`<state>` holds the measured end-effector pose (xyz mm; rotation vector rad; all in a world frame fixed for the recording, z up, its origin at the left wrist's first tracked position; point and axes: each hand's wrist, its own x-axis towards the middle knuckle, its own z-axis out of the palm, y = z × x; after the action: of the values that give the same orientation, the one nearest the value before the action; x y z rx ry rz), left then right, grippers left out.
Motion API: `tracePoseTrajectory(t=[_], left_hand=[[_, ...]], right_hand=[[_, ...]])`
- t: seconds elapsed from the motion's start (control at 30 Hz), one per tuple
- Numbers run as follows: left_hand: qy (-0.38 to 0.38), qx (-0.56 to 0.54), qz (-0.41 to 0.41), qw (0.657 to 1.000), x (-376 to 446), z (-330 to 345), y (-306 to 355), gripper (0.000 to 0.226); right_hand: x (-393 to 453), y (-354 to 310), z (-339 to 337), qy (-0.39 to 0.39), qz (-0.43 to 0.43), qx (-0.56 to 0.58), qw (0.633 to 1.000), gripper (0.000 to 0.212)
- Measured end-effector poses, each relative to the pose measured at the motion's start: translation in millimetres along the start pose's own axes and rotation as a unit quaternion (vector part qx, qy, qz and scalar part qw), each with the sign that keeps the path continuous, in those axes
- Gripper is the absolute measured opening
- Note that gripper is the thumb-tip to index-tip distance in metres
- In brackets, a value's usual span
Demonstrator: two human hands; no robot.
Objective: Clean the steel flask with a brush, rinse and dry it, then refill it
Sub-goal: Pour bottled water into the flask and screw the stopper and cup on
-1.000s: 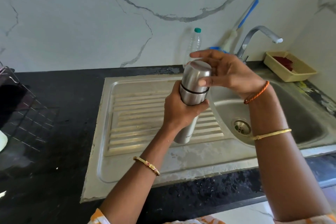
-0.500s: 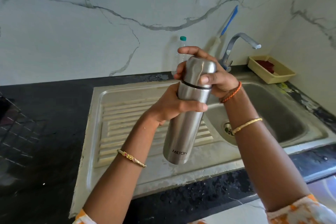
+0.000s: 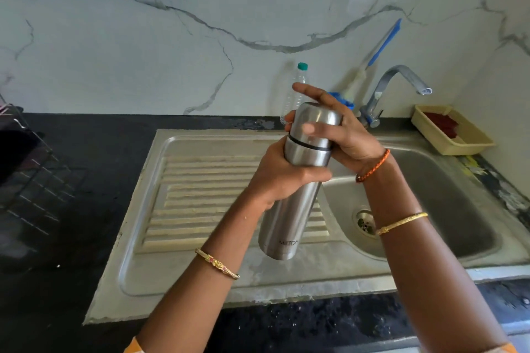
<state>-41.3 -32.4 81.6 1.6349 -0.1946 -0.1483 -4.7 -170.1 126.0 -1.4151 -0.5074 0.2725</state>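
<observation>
Currently my left hand grips the flask body firmly; right hand wraps the cap. I should twist squarely over the sink.

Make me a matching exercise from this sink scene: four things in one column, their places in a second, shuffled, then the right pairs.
Things:
1. steel flask
2. bottle brush
3. yellow tray
4. plastic bottle

Places:
A. leaning on the wall by the tap
B. far right corner of the counter
C. held in both hands over the drainboard
D. standing at the wall behind the flask

Pairs: 1-C, 2-A, 3-B, 4-D
</observation>
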Motion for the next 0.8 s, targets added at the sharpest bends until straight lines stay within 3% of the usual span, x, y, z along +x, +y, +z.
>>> tracePoseTrajectory(t=[0.1, 0.2, 0.27, 0.4, 0.57, 0.67, 0.73, 0.8], left_hand=[[-0.043, -0.009, -0.019, 0.999, 4.5, 0.6, 3.6, 0.039], [0.016, -0.009, -0.031, 0.999, 5.8, 13.7, -2.1, 0.038], [0.048, -0.012, -0.031, 0.998, 5.0, 21.9, -9.4, 0.037], [0.076, -0.016, -0.038, 0.996, 6.0, 25.2, -23.9, 0.044], [0.14, 0.02, -0.041, 0.989, 17.6, 10.9, -36.0, 0.06], [0.166, 0.009, -0.033, 0.985, 26.1, -4.1, -42.4, 0.059], [0.183, 0.003, -0.033, 0.983, 34.3, -11.8, -46.0, 0.057], [0.187, 0.001, -0.032, 0.982, 45.4, -17.7, -48.2, 0.059]], right_hand=[[3.2, 1.0, -11.0, -0.048, -0.003, 0.042, 0.998, 0.083], [7.9, 6.0, -12.1, 0.005, 0.004, 0.018, 1.0, 0.058], [7.8, 12.5, -13.1, 0.019, 0.001, -0.002, 1.0, 0.053], [8.5, 21.5, -15.3, 0.01, 0.016, -0.051, 0.999, 0.073], [-0.6, 44.6, -37.8, -0.033, 0.066, -0.027, 0.997, 0.122], [-5.0, 74.4, -52.4, -0.08, 0.162, -0.169, 0.969, 0.14], [-0.2, 93.9, -47.1, -0.105, 0.199, -0.275, 0.935, 0.138], [12.3, 109.4, -32.3, -0.102, 0.177, -0.296, 0.933, 0.117]])
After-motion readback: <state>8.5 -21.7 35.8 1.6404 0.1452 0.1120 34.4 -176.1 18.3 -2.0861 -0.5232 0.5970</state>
